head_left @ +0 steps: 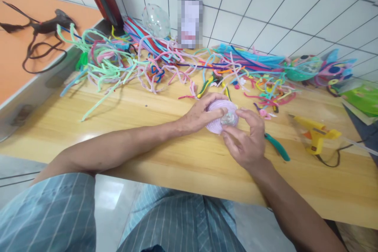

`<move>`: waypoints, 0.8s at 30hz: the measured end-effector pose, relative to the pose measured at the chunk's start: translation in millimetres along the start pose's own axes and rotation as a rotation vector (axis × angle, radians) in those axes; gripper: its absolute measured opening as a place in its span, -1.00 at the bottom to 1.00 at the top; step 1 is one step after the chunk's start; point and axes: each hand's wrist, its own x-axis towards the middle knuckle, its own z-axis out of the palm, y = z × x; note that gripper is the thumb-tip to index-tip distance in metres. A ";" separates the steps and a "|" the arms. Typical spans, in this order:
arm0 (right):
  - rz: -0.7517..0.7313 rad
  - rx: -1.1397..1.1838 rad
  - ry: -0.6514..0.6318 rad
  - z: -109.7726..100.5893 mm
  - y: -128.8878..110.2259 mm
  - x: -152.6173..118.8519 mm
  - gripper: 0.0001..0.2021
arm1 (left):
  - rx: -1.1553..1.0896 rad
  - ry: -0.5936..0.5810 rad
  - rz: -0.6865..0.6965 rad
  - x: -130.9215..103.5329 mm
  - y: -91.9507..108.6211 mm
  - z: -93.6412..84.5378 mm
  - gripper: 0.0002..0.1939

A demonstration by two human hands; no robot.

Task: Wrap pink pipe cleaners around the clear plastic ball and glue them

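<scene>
Over the middle of the wooden table, a see-through ball partly wrapped in coiled lilac pipe cleaner (215, 126) is held between my two hands. My left hand (198, 116) grips it from the left, fingers behind and thumb across its front. From the right, my right hand (248, 136) has its thumb and fingertips on the rim of the coil, around the unwrapped part. Whether a loose pipe cleaner end sits between those fingertips, I cannot make out. Just behind the ball lie yellow-and-black pliers (205, 86). A teal-handled tool (277, 147) rests right of my right hand, its head hidden.
Tangled pipe cleaners (109, 63) cover the back left, with bundled straight ones (251, 57) along the tiled wall. A speckled see-through ball (156, 21) and a phone (190, 21) stand behind. At right are a yellow glue gun (317, 136) with its cord and a green-bottomed ball (304, 67).
</scene>
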 end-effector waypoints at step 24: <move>0.091 0.038 0.028 -4.7 6.8 2.5 -0.69 | -0.007 -0.081 -0.021 0.0 3.4 -2.6 -0.54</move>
